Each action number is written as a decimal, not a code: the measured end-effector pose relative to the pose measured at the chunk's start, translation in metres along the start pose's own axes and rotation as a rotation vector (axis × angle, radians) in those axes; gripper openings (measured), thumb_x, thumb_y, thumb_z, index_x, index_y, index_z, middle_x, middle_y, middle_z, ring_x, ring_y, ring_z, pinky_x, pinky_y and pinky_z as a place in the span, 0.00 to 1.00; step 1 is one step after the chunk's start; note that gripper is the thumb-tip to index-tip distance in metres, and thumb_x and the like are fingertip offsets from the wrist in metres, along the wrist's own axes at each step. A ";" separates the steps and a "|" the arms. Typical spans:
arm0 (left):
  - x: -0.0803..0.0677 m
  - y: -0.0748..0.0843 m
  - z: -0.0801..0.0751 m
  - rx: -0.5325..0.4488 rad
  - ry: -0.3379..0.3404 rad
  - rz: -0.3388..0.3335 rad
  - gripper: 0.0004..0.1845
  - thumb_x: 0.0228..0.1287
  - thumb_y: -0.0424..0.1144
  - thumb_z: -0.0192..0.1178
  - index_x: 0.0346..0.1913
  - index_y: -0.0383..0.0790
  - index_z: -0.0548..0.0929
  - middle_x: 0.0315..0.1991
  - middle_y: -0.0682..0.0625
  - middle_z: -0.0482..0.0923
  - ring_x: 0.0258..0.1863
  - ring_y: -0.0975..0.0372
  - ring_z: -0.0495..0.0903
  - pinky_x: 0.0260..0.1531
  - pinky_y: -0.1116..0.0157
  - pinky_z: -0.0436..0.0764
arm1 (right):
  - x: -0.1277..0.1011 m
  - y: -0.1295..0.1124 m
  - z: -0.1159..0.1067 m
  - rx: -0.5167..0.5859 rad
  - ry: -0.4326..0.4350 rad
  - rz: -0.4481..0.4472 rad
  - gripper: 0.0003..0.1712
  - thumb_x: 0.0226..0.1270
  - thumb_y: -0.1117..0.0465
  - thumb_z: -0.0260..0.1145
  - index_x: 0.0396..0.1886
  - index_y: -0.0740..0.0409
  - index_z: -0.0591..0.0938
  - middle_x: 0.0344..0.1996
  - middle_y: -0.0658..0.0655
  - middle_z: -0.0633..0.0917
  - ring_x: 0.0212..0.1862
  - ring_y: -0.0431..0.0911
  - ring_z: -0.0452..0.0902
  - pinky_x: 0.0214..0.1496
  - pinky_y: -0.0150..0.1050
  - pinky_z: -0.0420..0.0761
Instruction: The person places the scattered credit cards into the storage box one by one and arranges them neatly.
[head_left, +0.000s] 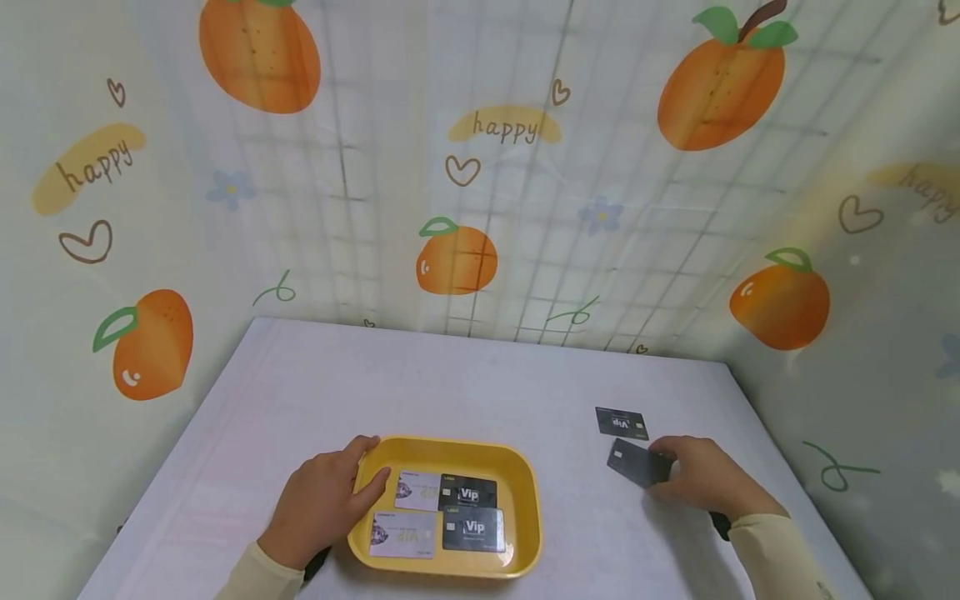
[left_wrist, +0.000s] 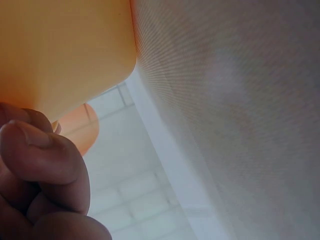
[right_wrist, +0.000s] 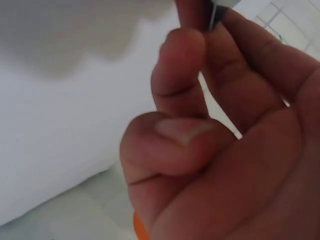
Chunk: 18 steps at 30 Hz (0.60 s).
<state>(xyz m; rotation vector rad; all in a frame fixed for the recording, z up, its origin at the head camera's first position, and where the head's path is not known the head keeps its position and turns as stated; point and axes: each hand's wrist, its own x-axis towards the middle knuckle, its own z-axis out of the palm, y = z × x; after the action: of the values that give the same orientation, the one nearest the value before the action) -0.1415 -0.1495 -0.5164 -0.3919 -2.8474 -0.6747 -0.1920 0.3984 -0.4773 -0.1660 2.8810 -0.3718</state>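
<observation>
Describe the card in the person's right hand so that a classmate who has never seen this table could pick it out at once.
Start at the yellow tray near the front of the white table, then look right of it. Two dark cards lie outside the tray; the held card is the nearer one, tilted and pinched by the right hand. The far card lies flat, untouched.

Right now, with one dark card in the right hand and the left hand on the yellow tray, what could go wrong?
1. The right hand pinches the dark card only at one edge, so it may slip onto the table.
2. The tray already holds four cards lying flat side by side; another may land on top and hide one.
3. A second dark card lies close beyond the hand and could be knocked.
</observation>
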 end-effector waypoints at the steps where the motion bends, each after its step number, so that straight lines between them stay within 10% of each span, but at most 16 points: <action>1: 0.000 0.000 0.000 0.001 0.002 0.003 0.26 0.72 0.58 0.66 0.64 0.46 0.83 0.12 0.61 0.61 0.11 0.67 0.60 0.15 0.68 0.60 | -0.001 -0.002 -0.001 -0.006 -0.001 0.002 0.35 0.47 0.52 0.87 0.53 0.65 0.86 0.46 0.59 0.89 0.49 0.56 0.83 0.57 0.63 0.78; 18: -0.001 0.002 -0.002 0.008 0.006 0.007 0.26 0.72 0.58 0.67 0.64 0.46 0.83 0.12 0.61 0.61 0.11 0.67 0.60 0.15 0.68 0.60 | -0.019 -0.084 -0.026 -0.184 0.209 -0.235 0.28 0.50 0.39 0.83 0.48 0.47 0.91 0.34 0.43 0.81 0.40 0.42 0.77 0.44 0.48 0.81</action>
<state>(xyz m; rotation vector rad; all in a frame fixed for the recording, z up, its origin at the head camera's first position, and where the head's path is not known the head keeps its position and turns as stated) -0.1397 -0.1488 -0.5145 -0.3976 -2.8409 -0.6617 -0.1735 0.3269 -0.4267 -0.5312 3.1086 -0.1715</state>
